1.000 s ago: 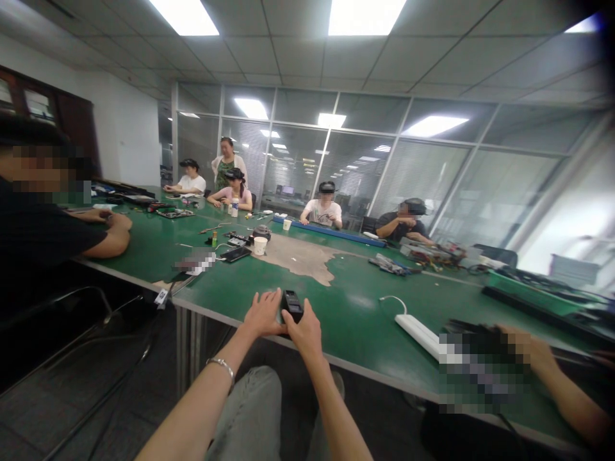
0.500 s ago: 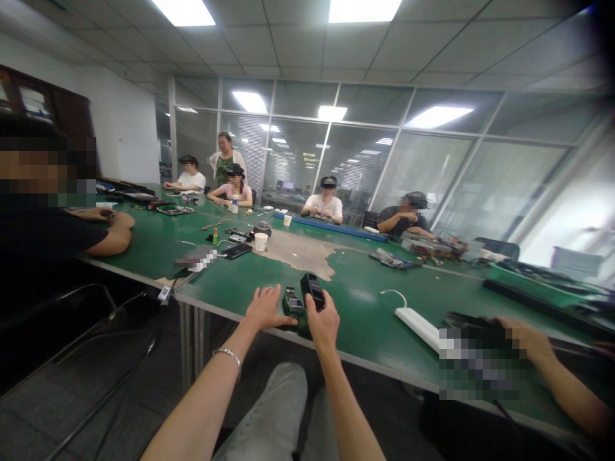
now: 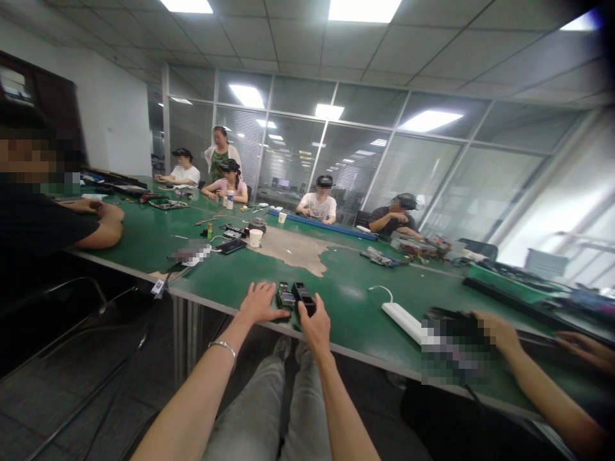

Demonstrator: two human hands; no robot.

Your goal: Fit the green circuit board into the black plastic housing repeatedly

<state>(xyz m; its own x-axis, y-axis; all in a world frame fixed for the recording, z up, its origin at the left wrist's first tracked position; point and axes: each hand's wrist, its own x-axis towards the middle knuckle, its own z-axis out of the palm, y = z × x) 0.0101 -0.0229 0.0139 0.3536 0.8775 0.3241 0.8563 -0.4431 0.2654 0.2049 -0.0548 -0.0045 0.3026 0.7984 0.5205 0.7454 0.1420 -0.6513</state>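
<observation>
Near the table's front edge, a small green circuit board (image 3: pixel 287 298) with a greyish screen-like part lies in front of me. Beside it on the right is a black plastic housing (image 3: pixel 302 296) with rectangular openings. My right hand (image 3: pixel 316 323) grips the near end of this housing, thumb on its left and fingers on its right. On the board's left, my left hand (image 3: pixel 260 303) rests with its fingers spread on the tabletop. Its thumb reaches along the board's near edge; whether it touches the board I cannot tell.
The green table (image 3: pixel 346 326) has a worn bare patch (image 3: pixel 293 250) ahead. A white power strip (image 3: pixel 403 323) lies to the right, near a co-worker's hand (image 3: pixel 497 336). A paper cup (image 3: pixel 255 238) and a black phone-like slab (image 3: pixel 231 246) stand left of centre. Several people sit around the table.
The black housing has come down and closer alongside the board, held in my right hand. My left hand keeps about the same place by the board. The view has shifted slightly.
</observation>
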